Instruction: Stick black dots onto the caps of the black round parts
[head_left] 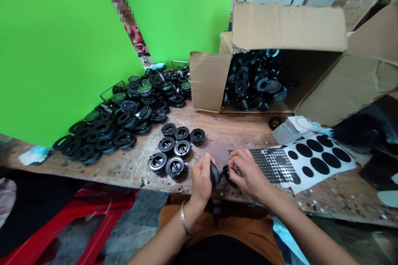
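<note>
Black clothing [214, 250] is showing nearest, low between two bare forearms. The left hand [201, 179], with a silver bracelet [184, 217] at its wrist, is curling closed around a black round part [214, 173] and holding it on edge near the front of the worktable [217, 122]. Just beside it, the right hand [244, 169] is bending its fingers over a second black part [229, 174], touching it; how tightly they are closing is hard to tell.

To the left of the hands, seven black discs [175, 167] are sitting in a cluster. To the right, a sheet of small dots [270, 165] is lying beside a white sheet [337, 163] bearing large black circles. Behind these, a clear plastic container [284, 131] is resting near a loose black ring [275, 123]; its contents are too unclear to name.

Farther back, a cardboard box [289, 27] is lying with its opening towards the person, its flaps spreading, and a jumble of dark round parts [267, 86] is filling mostly its left side. Well to the left, a large heap of black parts [124, 118] is stretching along a green panel [62, 29].
</note>
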`<state>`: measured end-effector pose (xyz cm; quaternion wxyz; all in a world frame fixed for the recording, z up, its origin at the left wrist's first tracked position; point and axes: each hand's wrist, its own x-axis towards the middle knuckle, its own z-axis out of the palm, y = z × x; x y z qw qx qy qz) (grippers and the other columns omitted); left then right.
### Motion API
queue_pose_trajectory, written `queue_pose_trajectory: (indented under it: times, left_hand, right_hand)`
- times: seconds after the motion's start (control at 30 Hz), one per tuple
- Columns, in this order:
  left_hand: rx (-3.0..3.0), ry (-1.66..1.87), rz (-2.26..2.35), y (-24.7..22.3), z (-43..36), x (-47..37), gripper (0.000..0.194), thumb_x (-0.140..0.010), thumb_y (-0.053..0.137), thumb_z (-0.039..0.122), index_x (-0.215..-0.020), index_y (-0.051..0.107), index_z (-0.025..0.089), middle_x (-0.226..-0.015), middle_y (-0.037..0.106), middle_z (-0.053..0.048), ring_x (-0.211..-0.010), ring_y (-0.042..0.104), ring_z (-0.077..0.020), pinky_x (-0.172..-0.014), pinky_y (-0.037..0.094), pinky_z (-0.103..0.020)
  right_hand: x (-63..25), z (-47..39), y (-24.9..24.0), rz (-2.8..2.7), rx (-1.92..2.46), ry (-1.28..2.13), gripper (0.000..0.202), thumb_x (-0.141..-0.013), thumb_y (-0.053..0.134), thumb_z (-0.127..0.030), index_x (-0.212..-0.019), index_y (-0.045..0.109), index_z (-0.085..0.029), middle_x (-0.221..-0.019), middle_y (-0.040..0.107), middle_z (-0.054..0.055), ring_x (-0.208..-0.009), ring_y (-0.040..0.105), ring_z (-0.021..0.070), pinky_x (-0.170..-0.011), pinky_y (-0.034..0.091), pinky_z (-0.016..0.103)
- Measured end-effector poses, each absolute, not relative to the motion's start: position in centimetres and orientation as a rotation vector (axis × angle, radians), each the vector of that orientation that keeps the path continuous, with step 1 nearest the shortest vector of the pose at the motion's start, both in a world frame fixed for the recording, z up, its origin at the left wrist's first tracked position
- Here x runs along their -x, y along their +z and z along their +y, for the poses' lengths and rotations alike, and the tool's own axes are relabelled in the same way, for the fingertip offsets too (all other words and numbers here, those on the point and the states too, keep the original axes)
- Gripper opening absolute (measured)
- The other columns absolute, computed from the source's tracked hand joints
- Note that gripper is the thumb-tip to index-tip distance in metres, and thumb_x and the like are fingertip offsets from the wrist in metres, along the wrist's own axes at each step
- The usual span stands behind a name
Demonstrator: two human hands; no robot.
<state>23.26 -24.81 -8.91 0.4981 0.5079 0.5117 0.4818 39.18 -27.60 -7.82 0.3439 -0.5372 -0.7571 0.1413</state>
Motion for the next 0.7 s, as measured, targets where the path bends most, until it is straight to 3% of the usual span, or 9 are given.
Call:
queue_pose_trajectory:
  times: [0.23,0.5,0.7]
  left_hand:
    - [-1.194,1.157,1.243,-8.55,-24.88,-23.52,0.042,-0.091,0.045,0.050,-0.063,0.053,0.019,-0.057,0.040,0.004,-0.055,0.036,-0.0121,-0.054,0.031,-0.024]
    - [-1.138,1.130,1.231,-8.60,-24.79,-23.56,0.044,-0.088,0.050,0.055,-0.062,0.052,0.019,-0.055,0.041,0.004,-0.052,0.037,-0.0119,-0.051,0.031,-0.023]
    - [-1.135,1.127,1.237,-8.77,-24.58,-23.50,0.040,-0.088,0.053,0.050,-0.063,0.051,0.019,-0.056,0.043,0.004,-0.054,0.039,-0.0111,-0.051,0.032,-0.022]
  right_hand:
    - [-39.58,-27.50,-6.94,-1.954,1.377,0.449,0.019,-0.078,0.053,-0.001,-0.076,0.049,-0.020,-0.088,0.055,0.004,-0.089,0.049,0.0201,-0.080,0.043,0.033]
    - [-38.88,-27.89,-7.30,-2.009,1.463,0.263,0.016,-0.080,0.051,-0.003,-0.079,0.053,-0.019,-0.089,0.056,0.007,-0.089,0.050,0.0221,-0.077,0.046,0.035]
    - [-38.79,-27.88,-7.59,-2.001,1.417,0.132,0.014,-0.082,0.051,-0.004,-0.081,0.056,-0.017,-0.093,0.057,0.010,-0.090,0.050,0.0229,-0.079,0.048,0.036]
